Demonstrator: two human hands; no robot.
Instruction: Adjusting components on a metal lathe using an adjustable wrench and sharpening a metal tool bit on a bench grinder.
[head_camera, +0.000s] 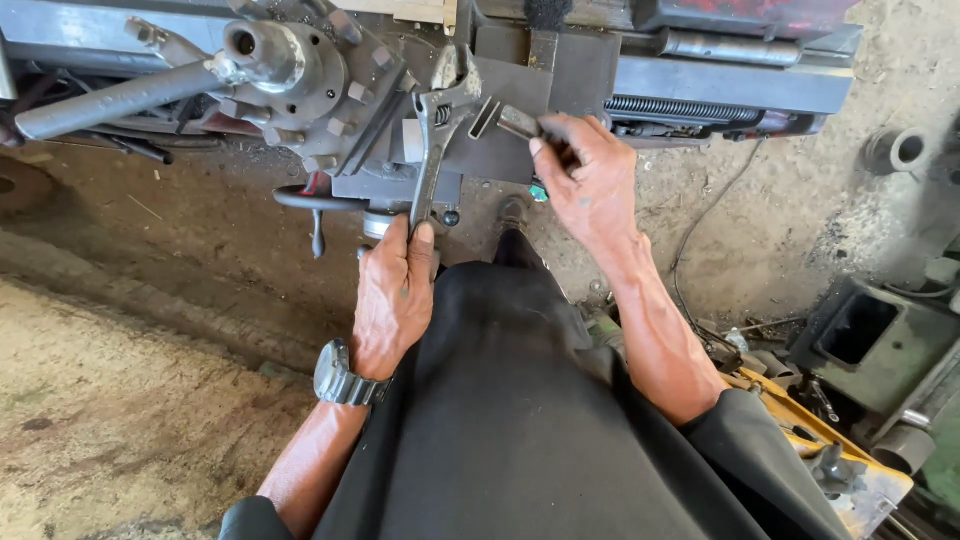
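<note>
My left hand (392, 298) grips the lower end of a grey adjustable wrench (435, 140), whose jaw sits up against the tool post of a lathe (330, 90). A metal wristwatch (340, 378) is on that wrist. My right hand (590, 180) holds a small dark metal tool bit (505, 120), its forked end pointing left toward the wrench jaw, over the lathe's flat grey carriage (560, 70). The two tools are close together; I cannot tell whether they touch.
A long steel bar (110, 100) sticks out left from the tool post. A lead screw (680, 108) runs along the machine at right. Dirt and concrete floor (150, 300) lies below. A green machine casting (870, 340) and yellow parts tray (860, 480) sit at lower right.
</note>
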